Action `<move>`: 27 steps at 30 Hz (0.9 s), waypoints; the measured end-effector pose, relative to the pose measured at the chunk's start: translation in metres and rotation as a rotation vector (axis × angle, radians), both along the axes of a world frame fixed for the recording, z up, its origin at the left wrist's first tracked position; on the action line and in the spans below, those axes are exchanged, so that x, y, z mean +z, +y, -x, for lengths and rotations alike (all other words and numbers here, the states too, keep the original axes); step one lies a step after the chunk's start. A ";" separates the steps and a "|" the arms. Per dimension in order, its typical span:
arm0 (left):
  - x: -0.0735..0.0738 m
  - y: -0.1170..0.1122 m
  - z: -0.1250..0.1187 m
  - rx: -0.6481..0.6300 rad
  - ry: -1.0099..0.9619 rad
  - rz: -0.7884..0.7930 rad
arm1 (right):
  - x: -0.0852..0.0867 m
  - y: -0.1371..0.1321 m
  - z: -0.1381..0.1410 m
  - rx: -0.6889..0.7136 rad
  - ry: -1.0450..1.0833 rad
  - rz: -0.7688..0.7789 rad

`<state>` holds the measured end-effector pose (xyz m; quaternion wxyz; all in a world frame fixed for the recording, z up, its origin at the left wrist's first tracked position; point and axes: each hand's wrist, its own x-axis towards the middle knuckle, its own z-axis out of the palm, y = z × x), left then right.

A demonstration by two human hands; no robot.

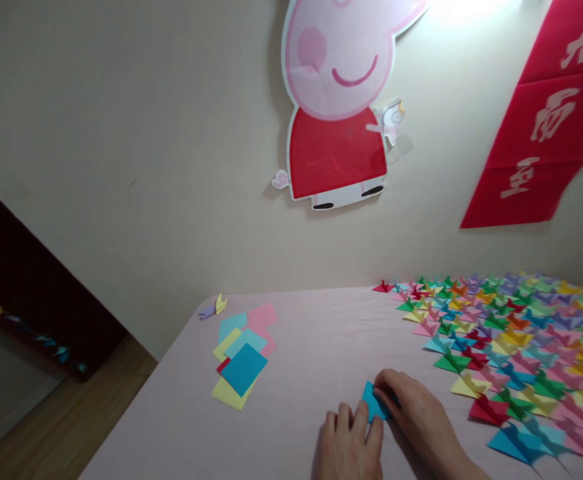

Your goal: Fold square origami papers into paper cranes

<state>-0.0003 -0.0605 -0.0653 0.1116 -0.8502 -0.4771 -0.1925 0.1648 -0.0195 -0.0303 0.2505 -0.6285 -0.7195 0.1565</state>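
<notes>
A small blue piece of origami paper (373,404), apparently folded, lies on the pink-covered table (316,360) between my hands. My left hand (351,443) presses its lower left edge with bent fingertips, the index finger and thumb at the corner. On the other side, my right hand (419,413) has its thumb and fingers closed on the upper right edge of the same paper. The underside of the paper and part of its right side are hidden by my right fingers.
Many coloured paper cranes (516,363) stand in rows at the right. Left of my hands lie overlapping loose paper squares (244,370). A yellow paper crane (220,304) and a purple one (207,312) sit at the far left corner. A wall (196,167) rises behind the table.
</notes>
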 end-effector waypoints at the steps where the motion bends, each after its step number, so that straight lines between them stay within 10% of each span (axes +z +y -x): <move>1: -0.002 0.000 0.000 -0.004 0.005 0.012 | 0.001 0.000 0.000 0.001 0.002 -0.002; 18: 0.031 0.002 0.003 -0.064 0.082 0.194 | 0.001 -0.013 -0.011 0.032 0.065 -0.008; 27: 0.022 -0.005 0.023 -0.012 0.033 0.116 | -0.003 -0.009 -0.022 -0.017 0.312 -0.003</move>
